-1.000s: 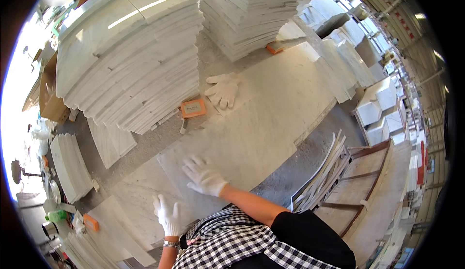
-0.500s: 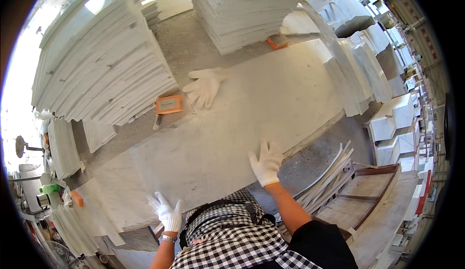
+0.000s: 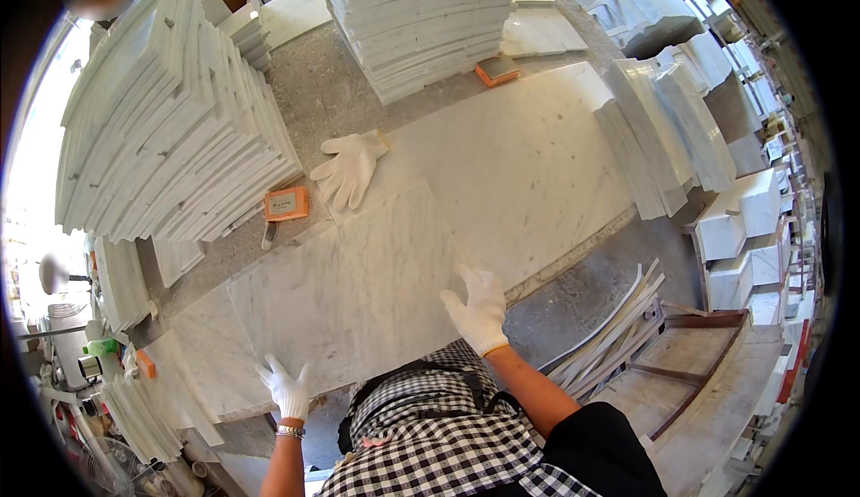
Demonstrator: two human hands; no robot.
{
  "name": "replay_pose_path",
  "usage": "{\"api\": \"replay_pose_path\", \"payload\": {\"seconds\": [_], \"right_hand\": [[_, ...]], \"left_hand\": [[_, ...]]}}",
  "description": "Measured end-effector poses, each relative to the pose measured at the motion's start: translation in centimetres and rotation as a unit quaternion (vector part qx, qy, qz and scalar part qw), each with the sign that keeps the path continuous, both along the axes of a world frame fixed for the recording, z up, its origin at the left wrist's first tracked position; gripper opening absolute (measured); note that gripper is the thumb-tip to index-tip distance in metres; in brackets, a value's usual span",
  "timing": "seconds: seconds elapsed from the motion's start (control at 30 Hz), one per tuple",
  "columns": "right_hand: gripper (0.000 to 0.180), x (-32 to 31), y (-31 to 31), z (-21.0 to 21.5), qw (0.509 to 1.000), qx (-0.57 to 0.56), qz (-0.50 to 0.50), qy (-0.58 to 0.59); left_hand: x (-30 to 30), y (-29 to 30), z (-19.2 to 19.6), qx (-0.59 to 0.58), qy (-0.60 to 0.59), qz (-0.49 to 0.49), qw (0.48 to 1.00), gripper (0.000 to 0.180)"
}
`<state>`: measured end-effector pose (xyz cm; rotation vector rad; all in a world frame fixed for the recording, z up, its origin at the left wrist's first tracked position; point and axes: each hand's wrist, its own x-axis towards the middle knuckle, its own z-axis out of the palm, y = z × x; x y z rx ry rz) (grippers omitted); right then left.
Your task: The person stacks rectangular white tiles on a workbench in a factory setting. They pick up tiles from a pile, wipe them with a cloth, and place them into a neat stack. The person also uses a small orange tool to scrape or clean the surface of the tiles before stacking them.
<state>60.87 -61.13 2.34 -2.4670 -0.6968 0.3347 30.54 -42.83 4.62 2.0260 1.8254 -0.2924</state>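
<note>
A thin, grey-veined white marble tile (image 3: pixel 358 273) lies flat on a long pale stone slab (image 3: pixel 528 175). My left hand (image 3: pixel 288 391), in a white knit glove, touches the tile's near left corner with its fingers spread. At the tile's right edge rests my right hand (image 3: pixel 479 311), also gloved, with fingers stretched out and the thumb apart. Neither hand has closed on anything. Beyond the tile's far edge a loose white glove (image 3: pixel 349 170) lies palm down or up, I cannot tell which.
Tall stacks of marble tiles stand at the far left (image 3: pixel 170 130) and far middle (image 3: pixel 425 22). Orange-edged blocks (image 3: pixel 287 203) lie near them. More slabs (image 3: pixel 640 139) lean at the right. Stone strips (image 3: pixel 609 327) and a wooden frame (image 3: pixel 690 363) sit low at the right.
The view has shifted slightly, so most things appear further left. My right hand's fingers now lie closer together. The tile's outline shows more sharply than before.
</note>
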Motion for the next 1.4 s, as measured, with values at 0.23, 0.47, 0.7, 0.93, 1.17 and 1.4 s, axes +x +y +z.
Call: {"api": "replay_pose_path", "payload": {"seconds": [0.23, 0.47, 0.7, 0.93, 1.17, 1.4], "right_hand": [[0.056, 2.7, -0.1, 0.8, 0.922, 0.168, -0.059, 0.343], [0.044, 0.4, 1.7, 4.7, 0.966, 0.146, 0.128, 0.172], [0.045, -5.6, 3.9, 9.1, 0.925, 0.167, 0.282, 0.194], [0.072, -11.6, 7.1, 9.5, 0.899, 0.112, 0.391, 0.16], [0.082, -14.4, 13.3, 7.9, 0.881, 0.07, 0.463, 0.063], [0.083, -18.6, 22.8, 5.0, 0.867, 0.082, 0.49, 0.038]], "left_hand": [[1.1, 0.4, 1.1, 0.033, -0.035, 0.0, 0.999, 0.099], [3.7, -1.6, 1.4, 0.12, -0.065, -0.063, 0.989, 0.087], [10.1, -4.3, 1.2, -0.331, -0.62, 0.214, 0.678, 0.068], [5.7, -3.5, 2.7, -0.318, -0.689, 0.372, 0.534, 0.063], [-0.3, -2.0, 1.8, -0.213, -0.654, 0.326, 0.649, 0.056], [-5.7, -0.9, 0.2, -0.176, -0.629, 0.384, 0.652, 0.048]]}}
